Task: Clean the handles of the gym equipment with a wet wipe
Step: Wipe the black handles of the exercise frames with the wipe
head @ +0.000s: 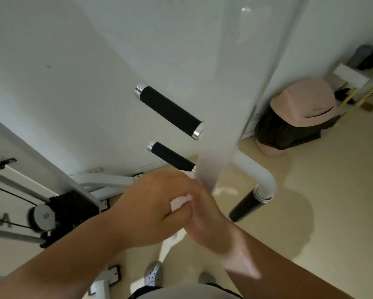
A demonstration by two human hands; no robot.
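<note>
A white upright post of the gym machine runs down the middle of the view. Two black foam handles stick out to its left, an upper one and a lower one. A third black handle hangs from a curved white tube on its right. My left hand and my right hand meet just below the lower handle, both closed around a crumpled white wet wipe. The wipe touches no handle. Most of it is hidden between my fingers.
A pink swing-lid bin with a dark liner stands by the wall at right. The machine's pulley, cables and black bracket sit at lower left. White walls are close behind. Beige floor and my grey clog show below.
</note>
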